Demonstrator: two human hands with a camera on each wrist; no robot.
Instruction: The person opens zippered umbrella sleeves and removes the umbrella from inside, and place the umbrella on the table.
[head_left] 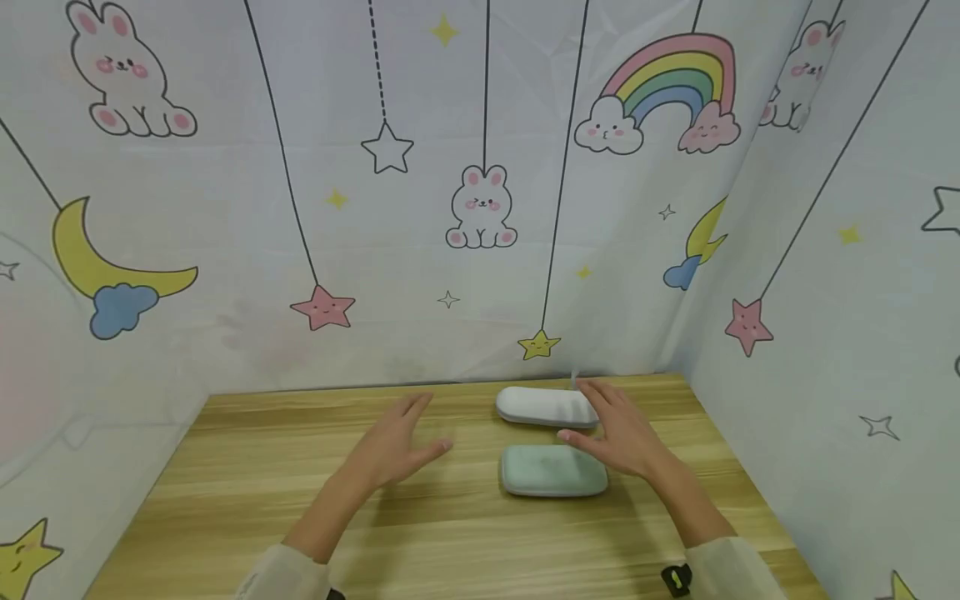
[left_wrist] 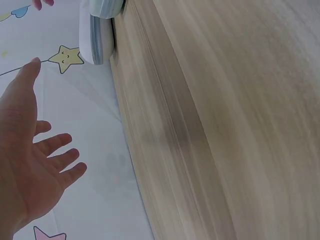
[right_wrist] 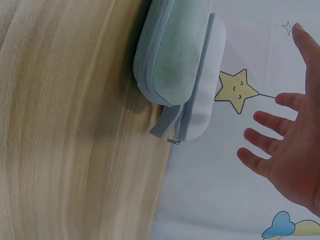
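Observation:
Two zippered cases lie one behind the other on the wooden table. The nearer one is a pale green case (head_left: 553, 472); the farther is a white case (head_left: 542, 406) with a grey zipper edge. In the right wrist view, a grey strap (right_wrist: 166, 121) and a small zipper pull (right_wrist: 173, 142) stick out at the end of the cases. My right hand (head_left: 618, 433) hovers over their right ends, fingers spread, and hides part of the white case in the head view. My left hand (head_left: 390, 446) is held above the table to the left of both cases, thumb apart, holding nothing.
The wooden table (head_left: 247, 483) backs onto a white curtain (head_left: 420, 350) printed with rabbits, stars and a rainbow. More of this curtain hangs along the left and right sides. Each forearm ends in a light sleeve, and a black strap piece (head_left: 677, 579) shows beside the right cuff.

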